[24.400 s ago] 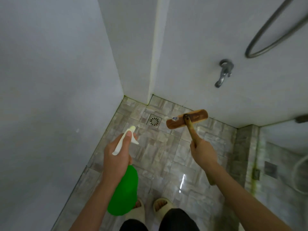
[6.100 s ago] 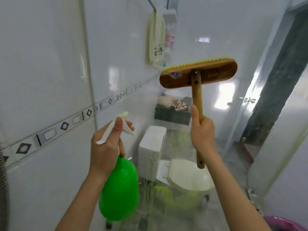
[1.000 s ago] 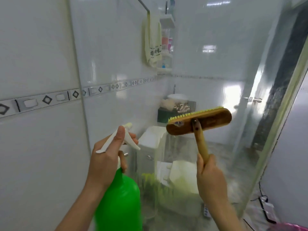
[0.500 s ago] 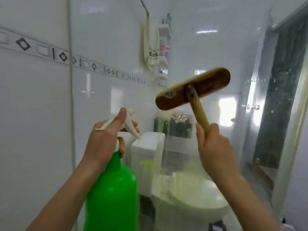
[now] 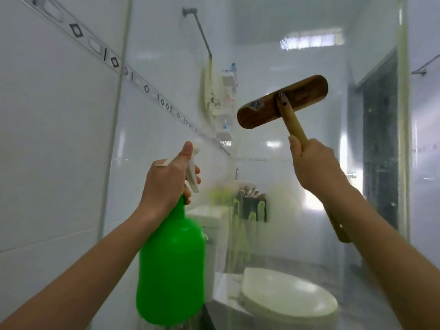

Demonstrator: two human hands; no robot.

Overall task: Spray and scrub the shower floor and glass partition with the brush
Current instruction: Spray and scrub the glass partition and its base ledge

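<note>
You have swung the brush (image 5: 282, 101) higher up the glass partition (image 5: 297, 191); with your right hand (image 5: 314, 164) clenched round its handle and left hand (image 5: 166, 181) gripping the spray bottle (image 5: 171, 265), press bristles flat, overlap strokes.

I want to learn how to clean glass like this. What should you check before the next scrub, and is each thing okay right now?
1. Spray bottle held firmly: ok, the left hand wraps its neck with a finger on the trigger.
2. Brush held firmly: ok, the right hand closes around the handle.
3. Bristles facing the glass: ok, only the wooden back shows toward us.
4. Brush pressed against the glass: cannot tell.
5. Glass wet with cleaner: ok lower down, where yellowish streaks run; cannot tell up by the brush.
6. Liquid left in the bottle: cannot tell, the green plastic hides it.
</note>
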